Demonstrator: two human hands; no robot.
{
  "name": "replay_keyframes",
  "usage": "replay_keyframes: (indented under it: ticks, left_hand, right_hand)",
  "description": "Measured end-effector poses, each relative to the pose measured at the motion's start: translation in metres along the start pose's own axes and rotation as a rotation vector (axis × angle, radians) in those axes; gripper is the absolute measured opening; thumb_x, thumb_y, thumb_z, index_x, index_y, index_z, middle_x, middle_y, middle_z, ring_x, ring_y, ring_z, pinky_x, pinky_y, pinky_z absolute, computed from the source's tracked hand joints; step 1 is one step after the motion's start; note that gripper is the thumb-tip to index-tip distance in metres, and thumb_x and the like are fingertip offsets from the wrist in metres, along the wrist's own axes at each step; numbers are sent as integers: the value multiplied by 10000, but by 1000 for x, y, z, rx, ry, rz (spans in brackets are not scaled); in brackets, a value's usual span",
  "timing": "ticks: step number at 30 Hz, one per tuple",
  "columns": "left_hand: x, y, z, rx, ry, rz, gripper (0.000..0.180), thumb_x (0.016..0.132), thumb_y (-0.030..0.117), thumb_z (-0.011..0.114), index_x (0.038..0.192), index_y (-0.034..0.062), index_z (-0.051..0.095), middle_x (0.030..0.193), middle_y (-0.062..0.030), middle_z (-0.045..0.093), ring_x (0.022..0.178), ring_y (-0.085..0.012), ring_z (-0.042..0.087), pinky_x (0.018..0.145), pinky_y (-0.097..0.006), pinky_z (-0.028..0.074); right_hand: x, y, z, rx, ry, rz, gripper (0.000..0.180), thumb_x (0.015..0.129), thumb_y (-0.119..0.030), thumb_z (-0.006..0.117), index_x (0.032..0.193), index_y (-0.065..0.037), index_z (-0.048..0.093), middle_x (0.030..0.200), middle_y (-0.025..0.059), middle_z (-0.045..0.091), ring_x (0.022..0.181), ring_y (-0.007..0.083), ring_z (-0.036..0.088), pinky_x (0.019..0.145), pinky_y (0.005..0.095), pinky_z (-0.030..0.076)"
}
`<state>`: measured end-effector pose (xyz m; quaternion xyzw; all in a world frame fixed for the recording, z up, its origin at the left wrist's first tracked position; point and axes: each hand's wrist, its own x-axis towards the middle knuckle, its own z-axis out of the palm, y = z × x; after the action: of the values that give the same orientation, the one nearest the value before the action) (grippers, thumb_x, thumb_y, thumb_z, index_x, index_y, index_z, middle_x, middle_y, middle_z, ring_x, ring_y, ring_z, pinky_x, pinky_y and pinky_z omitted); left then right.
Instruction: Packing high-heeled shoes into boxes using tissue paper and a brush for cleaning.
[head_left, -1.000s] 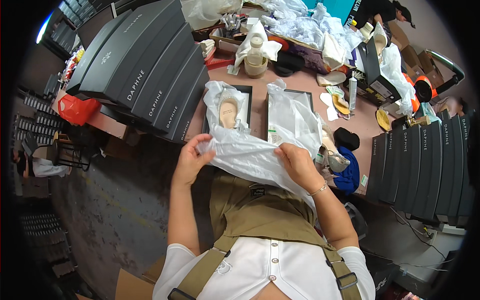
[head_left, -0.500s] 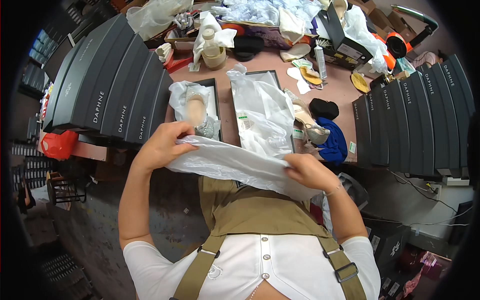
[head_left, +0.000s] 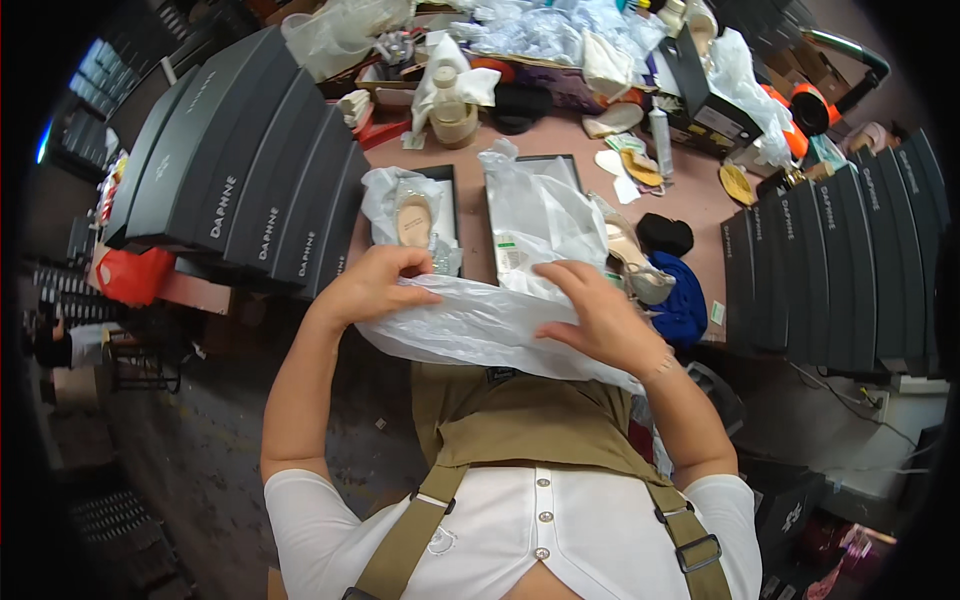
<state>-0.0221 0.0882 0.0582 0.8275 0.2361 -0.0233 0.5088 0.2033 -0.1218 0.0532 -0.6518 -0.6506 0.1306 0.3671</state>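
Note:
A sheet of white tissue paper (head_left: pixel 470 325) stretches, folded long, in front of my body at the table's near edge. My left hand (head_left: pixel 372 288) is closed, pinching the paper's left end between thumb and fingers. Over its right part my right hand (head_left: pixel 600 318) has its fingers and thumb apart, touching or just above the sheet. Beyond my left hand, a glittery shoe with a beige insole (head_left: pixel 413 222) lies on tissue in a dark box part. Beside it stands a second dark box part (head_left: pixel 490 222) lined with tissue. A matching shoe (head_left: pixel 628 245) lies at its right.
Dark shoe boxes stand in rows at the left (head_left: pixel 255 190) and right (head_left: pixel 835 265). A black cloth (head_left: pixel 665 235) and a blue cloth (head_left: pixel 682 305) lie beside the right shoe. At the back are a bottle (head_left: pixel 447 95), a tube (head_left: pixel 661 143) and a pile of crumpled tissue (head_left: pixel 525 30).
My right hand has opened from its grip on the paper and moved slightly left and up over it. My left hand keeps its pinch. The whole view has shifted a little.

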Motion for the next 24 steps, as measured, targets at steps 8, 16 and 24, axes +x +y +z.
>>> replay_keyframes:
  ticks: [8, 16, 24]
  left_hand:
    - [-31, -55, -20, -705, 452, 216, 916, 755, 434, 781, 1450, 82, 299, 1299, -134, 476, 1180, -244, 492, 1002, -348, 410]
    - [12, -33, 103, -1454, 886, 120, 463, 900, 136, 648, 1314, 30, 471, 1259, -66, 548, 1150, -173, 521, 968, -342, 434]
    - [12, -44, 88, -1181, 1049, 187, 252, 899, 97, 653, 1127, -2, 614, 1093, -57, 642, 984, -131, 594, 871, -278, 462]
  right_hand:
    - [14, 40, 43, 462, -281, 415, 210, 896, -169, 634, 821, 24, 597, 586, 52, 498, 576, 90, 470, 537, 296, 400]
    - [11, 21, 43, 74, -42, 66, 164, 830, -104, 691, 856, 26, 595, 709, 207, 550, 596, 314, 532, 569, 351, 427]
    - [6, 30, 43, 511, -243, 375, 219, 860, -181, 693, 861, 23, 613, 651, 47, 566, 593, 135, 500, 561, 301, 427]
